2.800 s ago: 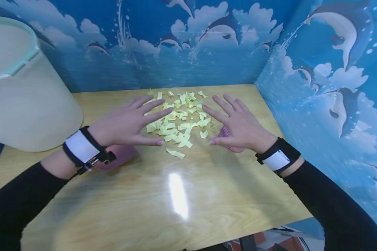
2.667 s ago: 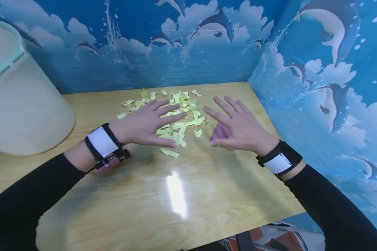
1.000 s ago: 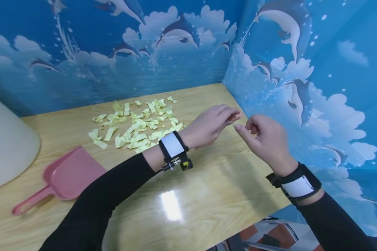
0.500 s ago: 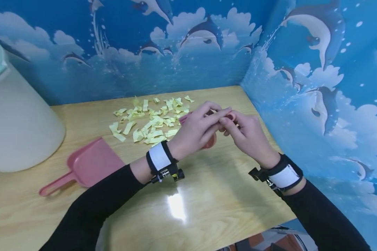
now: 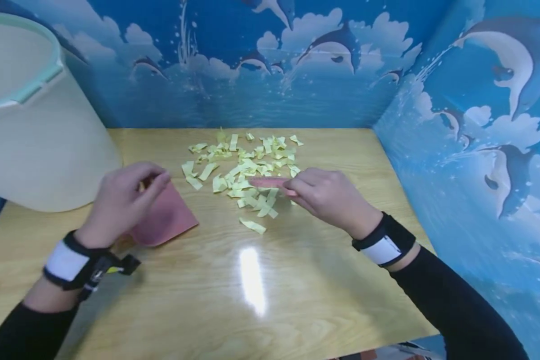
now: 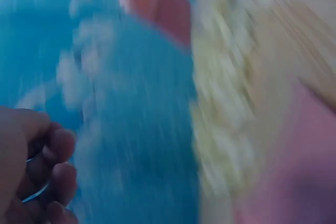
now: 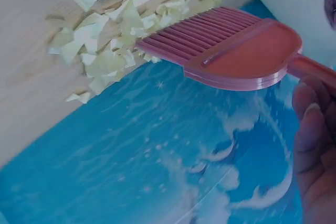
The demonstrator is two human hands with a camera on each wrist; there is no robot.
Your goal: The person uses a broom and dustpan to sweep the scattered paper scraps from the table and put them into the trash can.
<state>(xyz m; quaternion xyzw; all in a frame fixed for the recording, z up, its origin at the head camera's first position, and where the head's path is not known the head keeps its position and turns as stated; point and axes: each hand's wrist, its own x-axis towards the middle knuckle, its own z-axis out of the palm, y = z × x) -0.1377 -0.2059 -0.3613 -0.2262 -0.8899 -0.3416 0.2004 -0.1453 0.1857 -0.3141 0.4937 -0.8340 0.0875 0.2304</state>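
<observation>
My right hand [image 5: 330,200] grips the handle of a small pink hand brush [image 5: 267,182], held over the scattered yellow paper scraps [image 5: 252,200]. In the right wrist view the brush [image 7: 247,51] shows its ridged bristles towards the scraps [image 7: 97,40], with fingers curled at its handle. At the left my left hand [image 5: 121,205] hovers over the near end of a pink dustpan [image 5: 168,220], hiding its handle. Its fingers [image 6: 63,145] are loosely bent and hold nothing in the blurred left wrist view, where part of the dustpan [image 6: 299,166] shows low at the right.
A large white bin [image 5: 49,135] with a pale green rim stands at the table's left back corner. Blue dolphin-print walls [image 5: 252,95] close off the back and right of the wooden table [image 5: 198,290]. The table's front edge lies near my right forearm.
Both hands were spread open at first, then came together at the brush on the right. Now the left hand has moved away to the dustpan, while the right has brought the brush left over the scraps.
</observation>
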